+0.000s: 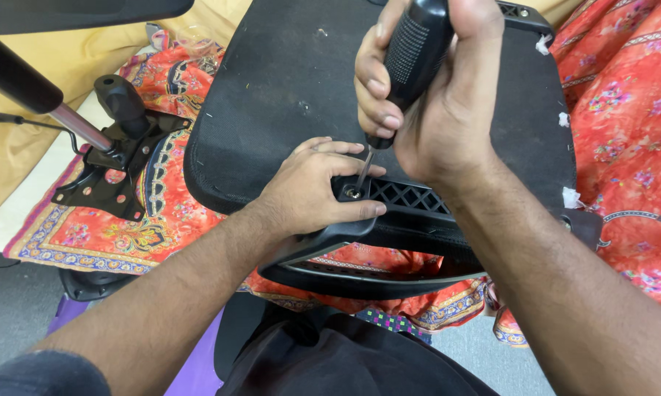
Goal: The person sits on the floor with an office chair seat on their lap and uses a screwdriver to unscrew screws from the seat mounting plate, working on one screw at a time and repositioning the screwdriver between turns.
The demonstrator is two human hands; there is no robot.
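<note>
Black fabric of the upturned office chair seat (286, 81) is your landmark, lying on a red patterned cloth (623, 125). You are wrapping your right hand (426, 88) tightly around the ribbed black handle of the screwdriver (411, 55), fingers closed on it, above the seat's near edge. Its thin shaft is angling down into the screw (354, 193), which is sitting in the black plastic armrest bracket (404, 202) at that same near edge. Your left hand (312, 191) is pressing flat on the bracket, fingers together and thumb hooked under its rim, right beside the screw.

Left of the seat, the chair's tilt mechanism (118, 154) with its gas-lift cylinder (30, 88) is lying on the cloth.

Judging from the tilt of the shaft, the tip is probably not sitting square in the head; pushing hard like that could make it cam out and jab your left fingertips, or chew up the screw head. The bracket could also shift if your left hand eases off.
</note>
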